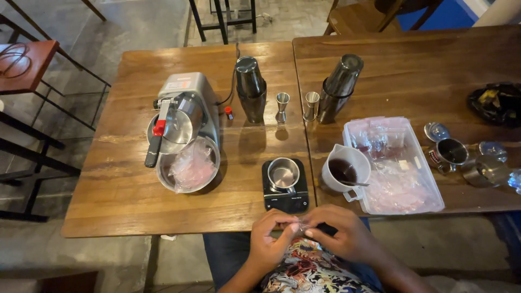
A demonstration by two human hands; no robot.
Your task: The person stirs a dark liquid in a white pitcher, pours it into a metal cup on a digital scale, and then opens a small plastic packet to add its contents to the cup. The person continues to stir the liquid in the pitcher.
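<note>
Wooden table (163,211) fills the frame; at bottom centre, left hand (271,236) and right hand (339,233) together pinch a small clear wrapper (299,225) between them, equally near

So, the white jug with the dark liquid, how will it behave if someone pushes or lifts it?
The white jug probably feels heavy for its size, since dark liquid fills part of it. Pushed fast, it may slosh, and the spoon leaning inside could rattle or shift. Its wide body suggests it will slide on the wooden table rather than tip.
</note>
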